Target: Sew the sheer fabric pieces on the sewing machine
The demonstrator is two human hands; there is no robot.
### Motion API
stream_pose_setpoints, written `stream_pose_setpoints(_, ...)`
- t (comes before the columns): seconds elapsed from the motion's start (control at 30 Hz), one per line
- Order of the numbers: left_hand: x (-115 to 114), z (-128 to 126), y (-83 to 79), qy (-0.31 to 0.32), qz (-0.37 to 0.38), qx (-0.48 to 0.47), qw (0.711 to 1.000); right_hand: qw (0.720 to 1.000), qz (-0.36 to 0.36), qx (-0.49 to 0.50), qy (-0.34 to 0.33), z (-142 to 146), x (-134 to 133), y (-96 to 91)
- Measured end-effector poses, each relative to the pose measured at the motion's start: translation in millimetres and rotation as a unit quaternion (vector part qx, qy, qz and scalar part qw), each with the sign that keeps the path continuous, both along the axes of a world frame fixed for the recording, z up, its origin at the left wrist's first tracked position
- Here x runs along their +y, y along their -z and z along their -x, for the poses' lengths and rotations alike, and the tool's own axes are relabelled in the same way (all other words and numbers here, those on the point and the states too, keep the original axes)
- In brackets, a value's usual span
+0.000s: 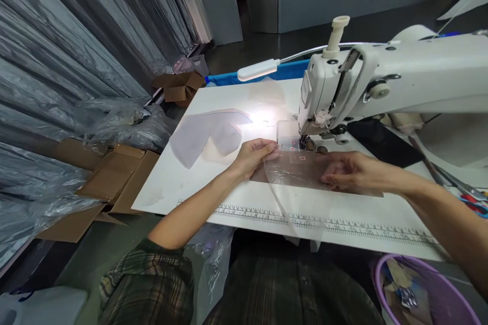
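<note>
My left hand (pixel 257 156) pinches the edge of a thin, see-through fabric (pixel 285 170) just left of the sewing machine's needle area. The fabric lies over the machine bed, and a pale strip of it hangs past the table's front edge. To the right of the presser foot (pixel 304 142), my right hand (pixel 348 168) is curled at the same fabric, its fingers blurred and closed on it. A brownish sheer layer shows beneath and between both hands. The white sewing machine (pixel 412 73) stands behind my right hand, its needle partly hidden.
Grey-lilac cut pieces (pixel 194 134) lie on the left of the white table (pixel 160 188). A lit lamp (pixel 259 69) reaches over it. Scissors (pixel 453 180) and black cloth (pixel 381 139) are at right. A purple bin (pixel 381 277) stands below; cardboard boxes (pixel 118 172) stand left.
</note>
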State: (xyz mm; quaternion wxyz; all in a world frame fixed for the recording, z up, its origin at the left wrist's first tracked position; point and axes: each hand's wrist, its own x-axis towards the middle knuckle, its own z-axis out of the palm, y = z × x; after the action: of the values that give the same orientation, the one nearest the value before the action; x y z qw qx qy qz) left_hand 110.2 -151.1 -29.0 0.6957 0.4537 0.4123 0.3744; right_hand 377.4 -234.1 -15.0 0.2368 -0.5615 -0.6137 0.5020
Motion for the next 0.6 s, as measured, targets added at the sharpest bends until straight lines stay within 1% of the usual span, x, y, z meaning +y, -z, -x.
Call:
stream_pose_setpoints(0.03, 0, -1, 1.3, -0.014, 0.008, -0.004, 1.000, 1.000, 0.019, 0.009, 0.000, 2, 4, 1.0)
stream_pose_setpoints(0.1, 0, -2, 1.2, -0.026, 0.017, -0.008, 1.000, 0.997, 0.053, 0.047, 0.028, 8, 13, 3.4)
stream_pose_setpoints(0.17, -1, -1, -0.7, -0.029, 0.026, -0.009, 0.999, 0.992, 0.054, 0.067, 0.090, 15, 19, 6.3)
stream_pose_setpoints(0.23, -1, 0, -2.6, -0.030, 0.033, -0.022, 0.999, 0.987, 0.059, 0.067, 0.132, 20, 22, 8.2)
stream_pose_setpoints(0.47, -3, 1, -4.5, -0.024, 0.069, -0.142, 0.987, 0.976, 0.081, 0.102, 0.177, 21, 22, 4.9)
stream_pose_setpoints(0.53, -3, 0, -3.5, -0.027, 0.074, -0.144, 0.986, 0.974, 0.072, 0.103, 0.189, 21, 22, 7.0)
stream_pose_setpoints(0.6, -1, -2, -1.8, -0.030, 0.070, -0.124, 0.989, 0.973, 0.047, 0.101, 0.202, 22, 22, 9.6)
